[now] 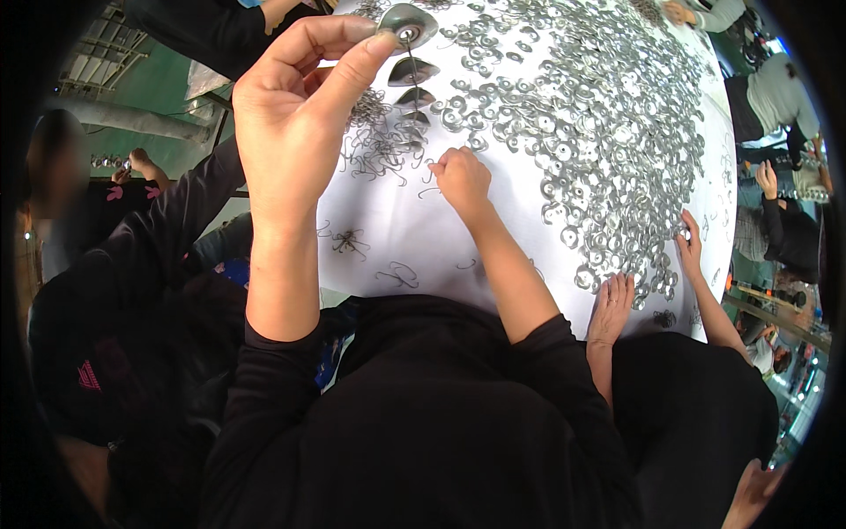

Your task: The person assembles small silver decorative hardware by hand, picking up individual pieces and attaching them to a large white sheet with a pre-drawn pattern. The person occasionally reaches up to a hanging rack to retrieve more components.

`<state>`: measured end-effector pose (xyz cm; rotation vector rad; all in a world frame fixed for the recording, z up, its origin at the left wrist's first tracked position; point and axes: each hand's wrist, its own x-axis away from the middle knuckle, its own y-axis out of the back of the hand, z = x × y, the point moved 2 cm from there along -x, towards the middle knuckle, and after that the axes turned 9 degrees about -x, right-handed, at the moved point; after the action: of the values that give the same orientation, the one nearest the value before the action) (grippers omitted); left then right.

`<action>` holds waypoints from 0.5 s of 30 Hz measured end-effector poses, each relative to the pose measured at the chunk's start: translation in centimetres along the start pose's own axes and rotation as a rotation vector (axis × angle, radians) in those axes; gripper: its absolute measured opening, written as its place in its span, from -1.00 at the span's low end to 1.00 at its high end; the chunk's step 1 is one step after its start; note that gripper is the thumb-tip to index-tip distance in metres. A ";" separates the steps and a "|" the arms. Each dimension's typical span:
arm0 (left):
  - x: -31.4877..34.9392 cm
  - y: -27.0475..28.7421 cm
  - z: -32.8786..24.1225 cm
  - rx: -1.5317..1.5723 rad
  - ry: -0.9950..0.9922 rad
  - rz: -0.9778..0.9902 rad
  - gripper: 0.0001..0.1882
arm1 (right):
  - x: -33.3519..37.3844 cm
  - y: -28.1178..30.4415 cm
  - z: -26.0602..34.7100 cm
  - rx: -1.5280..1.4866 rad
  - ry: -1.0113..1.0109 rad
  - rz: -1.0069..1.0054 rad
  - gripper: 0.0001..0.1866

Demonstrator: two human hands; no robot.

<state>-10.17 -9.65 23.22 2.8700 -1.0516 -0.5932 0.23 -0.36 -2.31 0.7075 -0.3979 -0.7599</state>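
Observation:
Raised high on the left, my left hand [295, 141] pinches a round, dished metal disc [410, 26] between thumb and fingers. Below it hangs a string of similar discs [412, 72], linked by thin metal hooks. My right hand [464, 185] is closed low over the white table [423, 242], beside a tangled heap of wire hooks [379, 145]. A hook end shows by its fingertips; whether the fingers grip it I cannot tell. To the right spreads a large heap of loose metal discs [608, 150].
Scattered hooks [398, 275] lie near the table's front edge. On my right, a neighbour's two hands [612, 309] rest by the disc heap. A dark-sleeved person [115, 225] sits close on my left. Another worker's hand [679, 12] reaches in at the far side.

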 end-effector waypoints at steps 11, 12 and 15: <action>0.9 0.2 1.3 0.094 0.060 0.063 -0.87 | 2.8 4.3 -0.3 -0.292 -0.037 0.007 -0.83; 1.1 0.0 1.2 0.110 0.059 0.086 -0.87 | 3.1 7.1 0.9 -0.470 -0.173 0.015 -0.84; 1.7 -1.2 1.5 0.119 0.061 0.157 -0.87 | 4.5 14.7 5.4 -0.970 -0.114 -0.005 -0.94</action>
<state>-8.75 -9.63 21.08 2.8466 -1.3296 -0.4452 7.34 1.59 12.23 -0.2456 -0.0922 -0.8849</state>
